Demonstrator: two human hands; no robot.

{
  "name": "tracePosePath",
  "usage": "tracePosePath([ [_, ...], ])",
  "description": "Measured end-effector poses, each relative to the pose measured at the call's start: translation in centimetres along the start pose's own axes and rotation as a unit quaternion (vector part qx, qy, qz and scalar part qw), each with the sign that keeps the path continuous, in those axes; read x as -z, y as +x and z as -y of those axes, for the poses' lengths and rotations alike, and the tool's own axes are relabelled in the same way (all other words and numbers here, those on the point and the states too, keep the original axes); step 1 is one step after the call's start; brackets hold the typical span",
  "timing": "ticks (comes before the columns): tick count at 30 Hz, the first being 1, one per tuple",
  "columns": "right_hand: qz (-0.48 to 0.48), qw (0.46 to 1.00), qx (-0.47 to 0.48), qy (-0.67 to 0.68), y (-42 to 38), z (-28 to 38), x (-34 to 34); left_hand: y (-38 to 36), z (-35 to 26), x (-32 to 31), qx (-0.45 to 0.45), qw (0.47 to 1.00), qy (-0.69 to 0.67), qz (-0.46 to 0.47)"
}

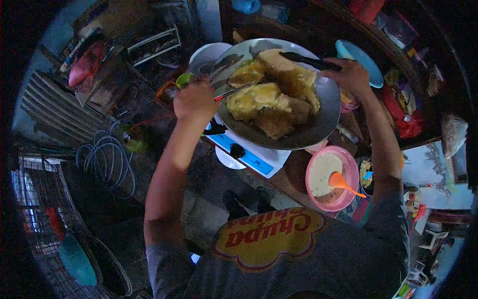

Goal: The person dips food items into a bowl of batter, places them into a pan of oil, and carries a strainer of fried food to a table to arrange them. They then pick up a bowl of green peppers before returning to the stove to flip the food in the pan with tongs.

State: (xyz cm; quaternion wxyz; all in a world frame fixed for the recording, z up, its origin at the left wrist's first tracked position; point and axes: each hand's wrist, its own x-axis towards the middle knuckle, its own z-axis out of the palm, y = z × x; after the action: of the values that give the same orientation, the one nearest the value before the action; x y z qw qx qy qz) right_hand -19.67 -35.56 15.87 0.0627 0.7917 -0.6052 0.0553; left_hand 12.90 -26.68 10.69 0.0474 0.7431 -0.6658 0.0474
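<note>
A large metal wok (326,117) sits over a white and blue stove (264,162), with several yellow and brown fried pieces (259,99) in it. At the wok's left edge, my left hand (195,102) is closed round the red handle of a thin metal utensil (234,91), whose tip reaches among the pieces. On the right, my right hand (351,77) grips a black-handled utensil (308,61) that extends over the wok's upper right part. Below right of the wok stands a pink bowl (310,183) of pale batter, holding an orange ladle (338,180).
Behind the wok is a whitish bowl (201,57), beside a small green cup (183,79). A light blue basin (366,62) lies beyond my right hand. Coiled hose (112,154) rests on the floor at left. Red plastic bags (411,124) are at far right.
</note>
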Motion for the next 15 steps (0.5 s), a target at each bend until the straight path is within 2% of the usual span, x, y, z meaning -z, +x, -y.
tracePosePath([
  [2, -0.005, 1.000, -0.011, 0.005, 0.1, -0.2, 0.6, 0.3, -0.6, 0.1, -0.007, 0.999, 0.035, 0.025],
  [4, 0.002, 0.999, -0.035, 0.010, 0.0, 0.0, 1.9, 0.4, -1.2, 0.8, 0.028, 0.997, 0.019, 0.069],
  [5, 0.003, 0.999, -0.037, 0.010, 0.1, -0.5, 2.0, 0.5, -1.1, 0.9, 0.027, 0.997, 0.018, 0.070],
  [7, -0.057, 0.998, 0.003, 0.034, 0.2, -1.7, 2.1, 0.6, -0.9, 0.8, 0.015, 0.998, 0.001, 0.060],
  [8, -0.074, 0.997, -0.008, 0.028, -0.1, -1.5, 2.6, 0.7, -1.0, 0.6, 0.015, 0.998, 0.001, 0.062],
  [10, -0.079, 0.996, -0.003, 0.041, 0.0, -2.0, 2.5, 1.2, -1.1, 0.2, 0.025, 0.999, 0.007, 0.032],
  [15, -0.076, 0.996, -0.014, 0.053, -1.0, -1.8, 2.7, 2.4, -2.5, 0.8, 0.031, 0.998, -0.007, 0.058],
])
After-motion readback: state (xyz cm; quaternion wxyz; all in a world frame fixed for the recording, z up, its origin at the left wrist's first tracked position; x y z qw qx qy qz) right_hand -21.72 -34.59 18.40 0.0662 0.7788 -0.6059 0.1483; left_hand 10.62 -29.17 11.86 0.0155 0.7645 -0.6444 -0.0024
